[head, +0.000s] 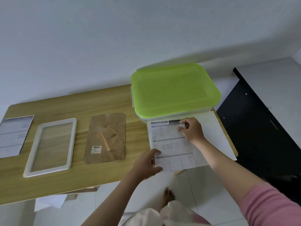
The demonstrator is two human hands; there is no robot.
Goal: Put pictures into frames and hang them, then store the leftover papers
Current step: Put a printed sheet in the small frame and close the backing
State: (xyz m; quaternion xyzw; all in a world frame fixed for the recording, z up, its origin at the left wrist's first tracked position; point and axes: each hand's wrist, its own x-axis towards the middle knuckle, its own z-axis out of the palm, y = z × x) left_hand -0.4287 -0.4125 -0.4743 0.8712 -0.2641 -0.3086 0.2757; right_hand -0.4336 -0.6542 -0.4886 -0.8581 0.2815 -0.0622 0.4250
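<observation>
Fingers (182, 122) of the right hand (191, 130) curled down onto the top of the printed sheet (172, 144), pinching its upper edge beside the box at 12 o'clock. The left hand (147, 163) reached in from 7 o'clock, thumb above and fingers beneath the sheet's lower left corner, gripping it. The sheet lay on a blank paper (215, 136) at the table's (65, 181) right end. The green-lidded box (174, 90) sat closed. At 9 o'clock lay a backing board (105, 137) and white frame (50, 146).
</observation>
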